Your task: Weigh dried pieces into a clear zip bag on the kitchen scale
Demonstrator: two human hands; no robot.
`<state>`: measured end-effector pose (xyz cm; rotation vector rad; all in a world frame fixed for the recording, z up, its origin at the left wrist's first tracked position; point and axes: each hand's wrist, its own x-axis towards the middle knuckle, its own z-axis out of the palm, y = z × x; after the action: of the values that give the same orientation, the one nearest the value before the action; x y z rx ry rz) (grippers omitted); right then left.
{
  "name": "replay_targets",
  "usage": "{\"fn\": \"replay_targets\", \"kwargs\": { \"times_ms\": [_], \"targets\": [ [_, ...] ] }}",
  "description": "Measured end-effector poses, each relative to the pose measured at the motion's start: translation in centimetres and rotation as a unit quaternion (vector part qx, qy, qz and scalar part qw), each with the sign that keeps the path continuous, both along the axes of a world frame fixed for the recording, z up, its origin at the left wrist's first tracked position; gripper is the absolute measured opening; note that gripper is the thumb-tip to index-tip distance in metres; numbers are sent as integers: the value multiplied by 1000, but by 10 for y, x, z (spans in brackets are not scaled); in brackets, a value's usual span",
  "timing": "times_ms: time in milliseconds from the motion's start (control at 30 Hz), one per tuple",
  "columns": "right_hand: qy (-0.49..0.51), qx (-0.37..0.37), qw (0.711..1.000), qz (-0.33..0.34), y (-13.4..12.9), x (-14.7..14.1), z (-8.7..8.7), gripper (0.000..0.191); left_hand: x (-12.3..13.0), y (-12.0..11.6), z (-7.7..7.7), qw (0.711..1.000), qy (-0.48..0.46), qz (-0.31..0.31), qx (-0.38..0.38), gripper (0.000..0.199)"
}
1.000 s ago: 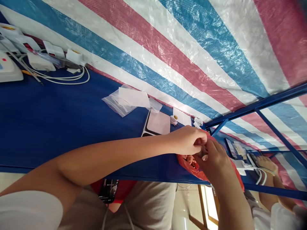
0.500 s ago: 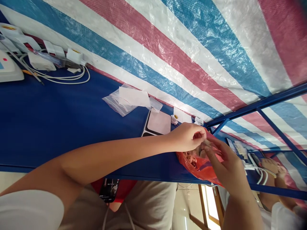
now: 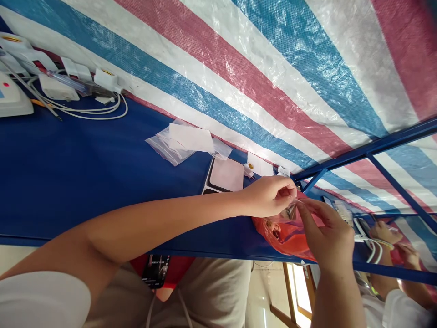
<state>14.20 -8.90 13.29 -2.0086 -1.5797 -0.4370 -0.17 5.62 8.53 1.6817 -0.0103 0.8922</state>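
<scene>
Watching from across the room, the action right now is all around a red plastic bag (image 3: pixel 285 241) sitting open at the near edge of the desk (image 3: pixel 102 191), toward the right end. It's thin, crinkly stuff, with lumpy pinkish bits inside, too blurry for me to say what they are. It clearly hasn't been emptied, as there's a fair bit left in there.

The left hand (image 3: pixel 269 197) comes in from the left and the right hand (image 3: pixel 327 232) from below, both right over the bag's mouth. Neither is spread. The left has its fingers curled into a pinch, and the right pinches from the other side with thumb and forefinger, on what looks like a clear plastic sliver (image 3: pixel 297 201). It's too small to make out properly.

Farther along, toward the far edge, clear zip bags (image 3: pixel 167 148) lie flat with a white paper card (image 3: pixel 189 138) on top. Next comes a pale pink square pad (image 3: pixel 227 174), with a small white socket (image 3: pixel 248 170) just beside it. The left end has white cables (image 3: pixel 90 111) looped around some white plugs. Behind everything hangs a woven striped tarp (image 3: pixel 273 82), and over at the right, a co-worker's hand (image 3: pixel 384 232) is in view, apart from all this.
</scene>
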Motion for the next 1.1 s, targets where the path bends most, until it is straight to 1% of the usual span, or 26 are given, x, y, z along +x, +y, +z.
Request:
{"fn": "replay_targets", "kwargs": {
  "times_ms": [67,133,200,267,300,367,433,467,567,633,700,767,867,900,1000,1033,1100],
  "targets": [
    [-39,3,999,6,1,1,0,26,1,-1,-1,1000,-7,14,-8,5],
    [-69,7,998,-1,1,3,0,27,1,-1,1,999,-5,32,-22,12],
    [-86,24,996,-23,3,5,0,28,0,0,4,998,9,47,-35,19],
    [-95,26,995,-29,5,6,1,29,-2,1,9,997,27,51,-56,26],
    [-97,22,995,-31,7,7,2,29,-3,1,12,995,36,38,-79,30],
    [-95,30,994,-55,9,8,4,29,-6,1,18,986,59,-21,-154,40],
    [-94,42,991,-91,11,9,6,29,-9,1,23,966,78,-88,-230,50],
    [-97,42,989,-103,12,10,8,30,-10,1,26,957,78,-109,-259,52],
    [-109,56,983,-133,10,15,13,32,-11,1,32,940,48,-130,-312,51],
    [-116,58,980,-150,7,18,16,32,-11,3,35,931,33,-132,-339,47],
    [-131,68,972,-182,4,19,20,32,-10,4,36,927,33,-125,-353,43],
    [-145,91,964,-204,2,17,22,31,-9,5,35,929,47,-119,-348,44],
    [-155,85,968,-180,0,11,24,33,-8,7,30,940,88,-113,-309,53],
    [-157,87,967,-183,-1,10,24,34,-8,7,29,945,100,-109,-290,56],
    [-135,147,949,-244,-4,8,25,36,-12,7,26,969,113,-74,-207,56],
    [-124,164,946,-253,-6,8,25,37,-14,7,26,977,114,-56,-174,54],
    [-99,194,946,-239,-10,7,25,36,-18,7,27,987,117,-23,-105,57]
  ]
}}
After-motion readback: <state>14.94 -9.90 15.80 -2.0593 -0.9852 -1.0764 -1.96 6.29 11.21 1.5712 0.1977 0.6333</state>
